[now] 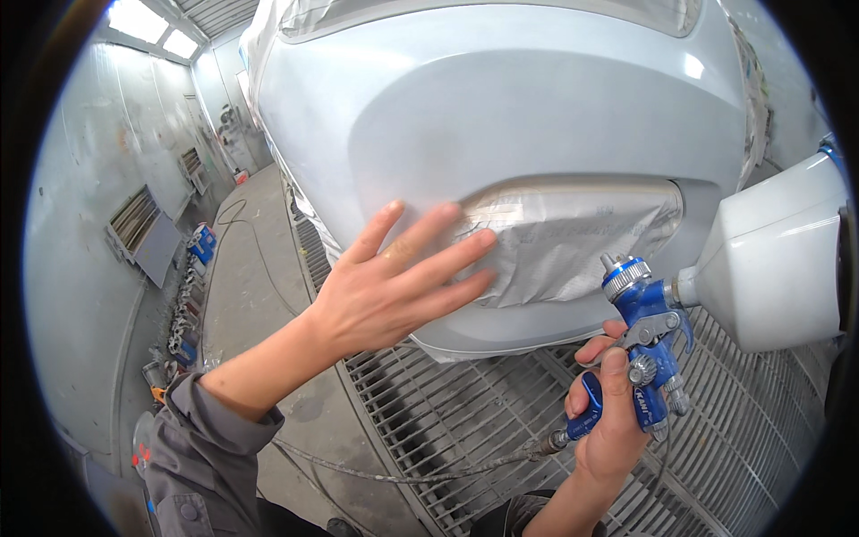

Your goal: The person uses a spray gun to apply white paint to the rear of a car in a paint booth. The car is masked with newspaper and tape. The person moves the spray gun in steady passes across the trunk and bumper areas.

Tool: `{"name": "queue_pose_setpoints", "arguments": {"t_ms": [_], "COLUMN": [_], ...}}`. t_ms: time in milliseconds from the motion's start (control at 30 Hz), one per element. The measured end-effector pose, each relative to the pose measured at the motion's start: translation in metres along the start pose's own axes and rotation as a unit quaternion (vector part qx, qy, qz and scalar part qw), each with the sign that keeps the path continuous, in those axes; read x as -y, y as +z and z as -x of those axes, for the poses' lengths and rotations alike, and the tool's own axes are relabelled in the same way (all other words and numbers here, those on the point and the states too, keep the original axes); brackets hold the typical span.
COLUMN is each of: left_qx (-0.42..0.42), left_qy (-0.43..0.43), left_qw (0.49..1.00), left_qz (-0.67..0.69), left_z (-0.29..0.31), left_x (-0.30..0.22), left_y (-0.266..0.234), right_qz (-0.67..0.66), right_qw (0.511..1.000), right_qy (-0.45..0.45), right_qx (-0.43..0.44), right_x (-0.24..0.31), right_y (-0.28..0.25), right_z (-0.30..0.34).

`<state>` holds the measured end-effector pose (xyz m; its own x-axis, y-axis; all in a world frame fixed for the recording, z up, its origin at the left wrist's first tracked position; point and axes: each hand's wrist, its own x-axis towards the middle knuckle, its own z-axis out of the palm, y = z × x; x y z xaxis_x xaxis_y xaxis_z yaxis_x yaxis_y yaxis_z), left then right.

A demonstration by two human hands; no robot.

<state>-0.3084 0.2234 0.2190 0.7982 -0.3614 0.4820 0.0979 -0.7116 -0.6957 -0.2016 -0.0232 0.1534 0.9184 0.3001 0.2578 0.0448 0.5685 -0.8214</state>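
The person's left hand is empty, its fingers spread in front of the pale grey car panel, though from here I can't tell whether they touch it. By the panel's lower right corner, the right hand is wrapped around a blue spray gun with a white cup; below the panel, a hose trails from the gun.

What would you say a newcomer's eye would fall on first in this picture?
Probably the pale grey car panel filling the upper middle, with a wrinkled masking sheet in its recess. Next, the blue spray gun in the right hand, its white cup jutting toward the right edge. The outspread left hand shows just left of centre.
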Motion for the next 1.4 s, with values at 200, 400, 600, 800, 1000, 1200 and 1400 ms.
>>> {"name": "queue_pose_setpoints", "arguments": {"t_ms": [200,400,600,800,1000,1200,1400], "left_qx": [0.003,-0.006,-0.010,-0.022,-0.016,-0.044,-0.041], "left_qy": [0.004,0.012,0.003,0.003,0.003,0.008,0.056], "left_qw": [1.000,1.000,1.000,1.000,1.000,0.998,0.963], "left_qz": [-0.006,0.005,-0.006,0.001,0.001,0.043,0.261], "left_z": [-0.002,-0.009,0.000,-0.013,-0.004,-0.005,0.078], "left_x": [0.001,0.005,0.004,0.004,0.005,-0.004,-0.068], "left_y": [-0.005,-0.006,-0.002,-0.002,-0.002,-0.008,-0.022], "right_qz": [0.007,0.018,0.032,0.030,0.024,0.025,0.012], "right_qw": [1.000,1.000,0.999,0.999,1.000,1.000,1.000], "right_qy": [0.008,0.013,0.015,0.011,0.005,0.000,0.008], "right_qx": [-0.004,-0.005,0.005,-0.001,0.009,0.005,-0.008], "right_x": [0.001,0.004,0.005,0.004,0.004,0.005,0.005], "right_y": [0.002,0.001,-0.001,-0.001,-0.004,-0.004,-0.003], "right_z": [0.002,0.002,0.001,0.001,0.000,0.001,0.001]}}
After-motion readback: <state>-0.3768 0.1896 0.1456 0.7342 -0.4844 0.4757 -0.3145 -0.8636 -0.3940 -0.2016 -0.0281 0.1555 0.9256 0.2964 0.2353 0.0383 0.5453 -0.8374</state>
